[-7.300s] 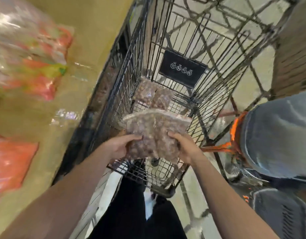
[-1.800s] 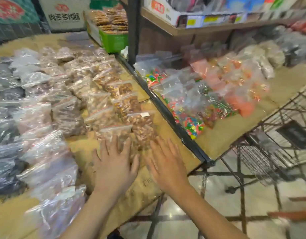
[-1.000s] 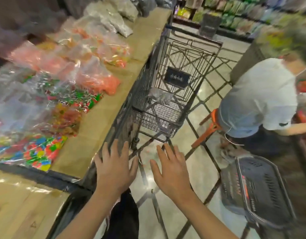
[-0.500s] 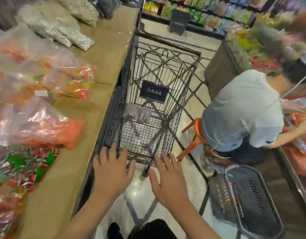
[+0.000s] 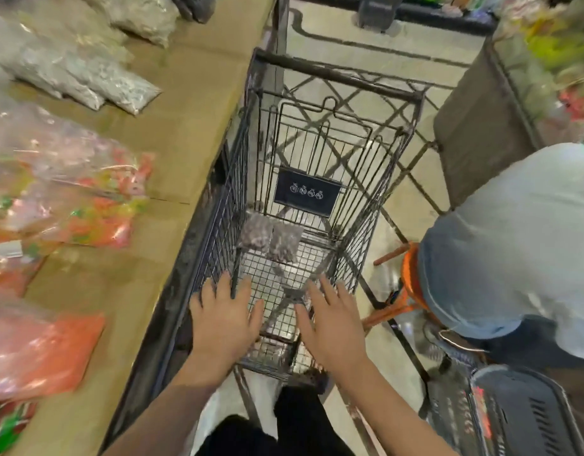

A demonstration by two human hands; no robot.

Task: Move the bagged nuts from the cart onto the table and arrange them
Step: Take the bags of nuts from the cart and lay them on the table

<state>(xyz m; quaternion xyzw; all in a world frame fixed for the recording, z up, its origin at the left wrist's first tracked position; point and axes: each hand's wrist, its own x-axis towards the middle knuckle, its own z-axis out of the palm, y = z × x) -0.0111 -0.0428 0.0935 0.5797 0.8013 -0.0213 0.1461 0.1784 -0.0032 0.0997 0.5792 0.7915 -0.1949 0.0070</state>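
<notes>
Both hands are hovering over the near end of the wire cart (image 5: 320, 133), palms down, holding nothing. The left hand (image 5: 223, 319) is sitting over the cart's near left corner with fingers spread apart and straight; the right hand (image 5: 330, 324) is sitting beside it over the near right part of the basket, fingers likewise straight and splayed. The two hands are lying close together, not touching each other; whether either is touching the cart's rim cannot be told. Two bagged nuts (image 5: 270, 240) packs are lying side by side on the cart floor toward the far end, just below a dark placard (image 5: 307, 191) fixed to the inner wire panel, well apart from both hands. The cart is standing flush along the right edge of the worktop (image 5: 198, 93), which is covered in brown paper. On the worktop, clear bags of orange and multicoloured sweets (image 5: 70, 192) are lying at the left, and bags of pale grey contents (image 5: 83, 74) are lying farther back. To the right of the cart another person in a light shirt (image 5: 517, 245) is sitting on an orange stool (image 5: 405, 284), turned away. A dark plastic basket (image 5: 520, 413) is standing on the tiled floor at lower right. Frame edges are blurring.
</notes>
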